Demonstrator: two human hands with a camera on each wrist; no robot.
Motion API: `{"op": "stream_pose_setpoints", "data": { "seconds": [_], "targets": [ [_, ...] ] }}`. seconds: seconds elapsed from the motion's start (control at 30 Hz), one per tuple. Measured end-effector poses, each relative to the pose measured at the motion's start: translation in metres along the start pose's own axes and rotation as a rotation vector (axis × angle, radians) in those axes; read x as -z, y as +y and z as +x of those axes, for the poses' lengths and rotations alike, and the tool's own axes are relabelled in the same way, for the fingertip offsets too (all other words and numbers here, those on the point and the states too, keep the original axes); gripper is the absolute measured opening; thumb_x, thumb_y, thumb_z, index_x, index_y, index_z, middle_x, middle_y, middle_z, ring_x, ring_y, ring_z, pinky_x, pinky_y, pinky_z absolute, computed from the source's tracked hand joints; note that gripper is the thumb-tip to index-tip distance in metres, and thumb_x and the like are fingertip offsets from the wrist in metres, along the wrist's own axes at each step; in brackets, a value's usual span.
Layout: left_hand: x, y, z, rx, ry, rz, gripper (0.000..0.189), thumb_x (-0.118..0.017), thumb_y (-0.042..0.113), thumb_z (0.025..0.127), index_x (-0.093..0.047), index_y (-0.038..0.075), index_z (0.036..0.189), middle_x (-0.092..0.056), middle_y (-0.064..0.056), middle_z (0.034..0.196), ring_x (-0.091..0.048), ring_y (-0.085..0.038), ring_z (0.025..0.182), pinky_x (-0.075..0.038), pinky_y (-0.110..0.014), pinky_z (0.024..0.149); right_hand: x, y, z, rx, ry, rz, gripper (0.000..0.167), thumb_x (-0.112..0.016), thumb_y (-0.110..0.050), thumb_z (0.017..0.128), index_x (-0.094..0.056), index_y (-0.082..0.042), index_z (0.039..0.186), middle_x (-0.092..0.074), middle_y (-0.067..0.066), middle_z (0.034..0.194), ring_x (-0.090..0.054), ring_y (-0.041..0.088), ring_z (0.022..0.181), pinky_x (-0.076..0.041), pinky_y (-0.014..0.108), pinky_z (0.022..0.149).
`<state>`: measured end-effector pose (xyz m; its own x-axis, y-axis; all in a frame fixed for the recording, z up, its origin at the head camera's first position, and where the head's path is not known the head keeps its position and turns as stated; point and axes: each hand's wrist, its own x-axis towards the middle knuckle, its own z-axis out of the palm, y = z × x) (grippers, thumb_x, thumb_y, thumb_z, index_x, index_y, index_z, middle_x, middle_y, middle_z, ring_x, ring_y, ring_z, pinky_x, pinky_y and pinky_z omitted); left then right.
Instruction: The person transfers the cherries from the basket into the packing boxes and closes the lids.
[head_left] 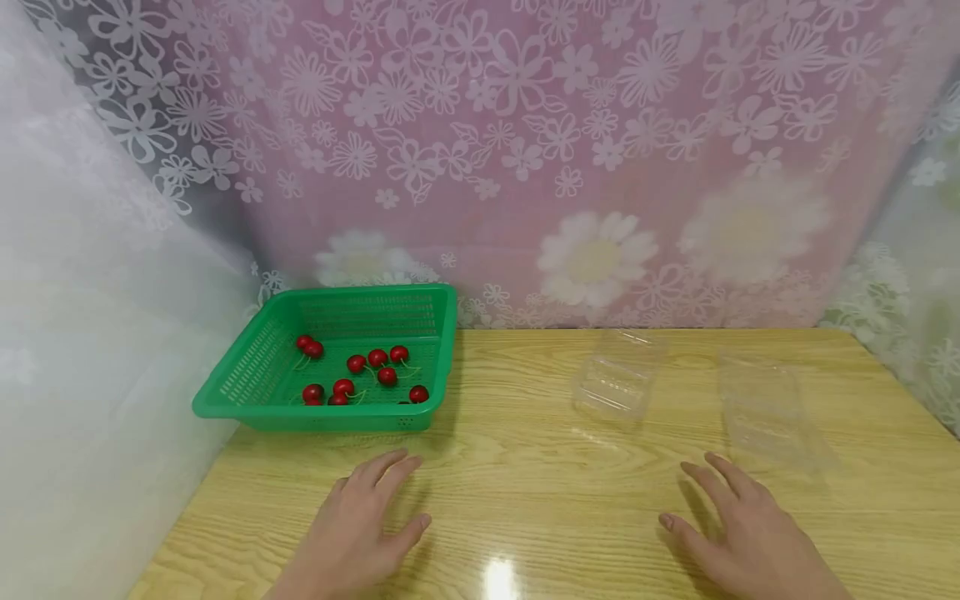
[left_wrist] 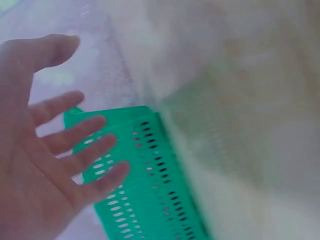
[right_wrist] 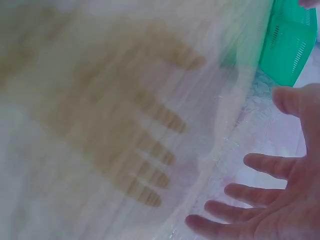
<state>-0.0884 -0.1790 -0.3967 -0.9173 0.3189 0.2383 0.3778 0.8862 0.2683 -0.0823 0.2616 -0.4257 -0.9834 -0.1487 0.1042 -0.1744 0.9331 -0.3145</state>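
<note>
In the head view a green plastic basket (head_left: 442, 333) with slotted walls stands at the left of the table. Several red cherries (head_left: 377, 357) with green stems lie scattered inside it. Just in front of the basket is my left hand (head_left: 360, 525), fingers spread and holding nothing. My right hand (head_left: 750, 533) is at the lower right, its fingers apart and also without anything in them. Beyond it lie two clear plastic containers, one clamshell (head_left: 617, 385) near the middle and another clear container (head_left: 772, 408) farther right. The left wrist view shows the palm beside the basket wall (left_wrist: 145, 185).
The wooden table (head_left: 525, 467) has its back edge against a pink flowered curtain (head_left: 487, 167). A white sheet (head_left: 97, 375) hangs along the left side, and another flowered curtain (head_left: 922, 308) is at the right. Light glares off the table's front.
</note>
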Motion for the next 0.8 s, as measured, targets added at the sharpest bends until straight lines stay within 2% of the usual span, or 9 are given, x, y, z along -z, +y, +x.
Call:
{"op": "stream_pose_setpoints", "data": {
  "seconds": [0.13,0.3,0.37,0.4,0.47,0.6,0.67,0.77,0.8],
  "targets": [
    [0.014,0.001,0.013,-0.127,0.120,-0.072,0.044,-0.079,0.026,0.088,-0.067,0.016,0.130,-0.070,0.002,0.128,-0.068,-0.019,0.117,-0.058,-0.042,0.093,0.003,-0.004,0.008,-0.026,0.005,0.087,0.063,-0.066,-0.052,0.097,-0.063,0.000,0.133,-0.059,0.032,0.135,-0.064,0.052,0.108,-0.056,0.062,0.077],
    [0.027,-0.009,0.038,-0.258,0.281,-0.143,0.030,-0.078,0.013,0.089,-0.073,0.011,0.118,-0.074,0.001,0.113,-0.072,-0.017,0.104,-0.061,-0.036,0.085,0.012,-0.008,0.020,-0.136,-0.018,0.244,0.055,-0.058,-0.047,0.103,-0.067,0.001,0.127,-0.071,0.022,0.122,-0.073,0.025,0.087,-0.059,0.039,0.065],
    [0.031,-0.016,0.050,-0.276,0.325,-0.166,0.025,-0.077,0.008,0.089,-0.074,0.009,0.114,-0.076,-0.002,0.107,-0.073,-0.017,0.095,-0.061,-0.036,0.079,0.017,-0.010,0.026,-0.195,-0.056,0.301,0.056,-0.052,-0.050,0.105,-0.067,0.000,0.127,-0.074,0.016,0.117,-0.071,0.017,0.081,-0.056,0.032,0.061],
    [0.034,-0.020,0.055,-0.261,0.327,-0.175,0.023,-0.075,0.008,0.090,-0.075,0.008,0.113,-0.077,-0.003,0.106,-0.074,-0.017,0.094,-0.061,-0.036,0.078,0.020,-0.011,0.029,-0.227,-0.082,0.321,0.059,-0.047,-0.053,0.106,-0.067,-0.001,0.128,-0.075,0.012,0.114,-0.070,0.014,0.079,-0.054,0.029,0.060],
    [0.040,-0.028,0.066,-0.186,0.290,-0.185,0.022,-0.072,0.009,0.094,-0.075,0.009,0.115,-0.077,-0.002,0.107,-0.073,-0.017,0.092,-0.059,-0.037,0.075,0.023,-0.013,0.035,-0.271,-0.116,0.367,0.064,-0.041,-0.056,0.107,-0.066,-0.002,0.129,-0.076,0.007,0.107,-0.068,0.013,0.072,-0.051,0.028,0.059],
    [0.050,-0.045,0.086,0.001,0.088,-0.211,0.025,-0.062,0.016,0.102,-0.071,0.012,0.125,-0.076,-0.002,0.115,-0.071,-0.020,0.099,-0.057,-0.039,0.078,0.025,-0.015,0.048,-0.341,-0.147,0.491,0.071,-0.035,-0.062,0.106,-0.065,-0.001,0.128,-0.075,0.002,0.095,-0.064,0.017,0.063,-0.051,0.030,0.057],
    [0.052,-0.054,0.097,0.043,-0.010,-0.224,0.027,-0.058,0.018,0.104,-0.070,0.012,0.128,-0.075,-0.005,0.118,-0.071,-0.024,0.102,-0.056,-0.041,0.078,0.024,-0.014,0.055,-0.375,-0.154,0.567,0.074,-0.034,-0.063,0.105,-0.063,0.001,0.128,-0.073,0.002,0.090,-0.061,0.018,0.062,-0.051,0.031,0.056],
    [0.052,-0.065,0.113,0.052,-0.121,-0.250,0.028,-0.055,0.019,0.106,-0.068,0.013,0.130,-0.073,-0.008,0.122,-0.070,-0.028,0.108,-0.056,-0.042,0.081,0.020,-0.011,0.066,-0.426,-0.163,0.663,0.078,-0.033,-0.067,0.104,-0.061,0.004,0.124,-0.070,0.000,0.085,-0.060,0.016,0.061,-0.051,0.031,0.056],
    [0.051,-0.068,0.118,0.054,-0.163,-0.260,0.029,-0.053,0.020,0.107,-0.068,0.013,0.130,-0.073,-0.009,0.120,-0.069,-0.028,0.105,-0.054,-0.041,0.081,0.018,-0.010,0.069,-0.442,-0.166,0.687,0.079,-0.033,-0.067,0.103,-0.060,0.005,0.123,-0.069,0.000,0.083,-0.060,0.015,0.061,-0.051,0.031,0.056]
  ]
}}
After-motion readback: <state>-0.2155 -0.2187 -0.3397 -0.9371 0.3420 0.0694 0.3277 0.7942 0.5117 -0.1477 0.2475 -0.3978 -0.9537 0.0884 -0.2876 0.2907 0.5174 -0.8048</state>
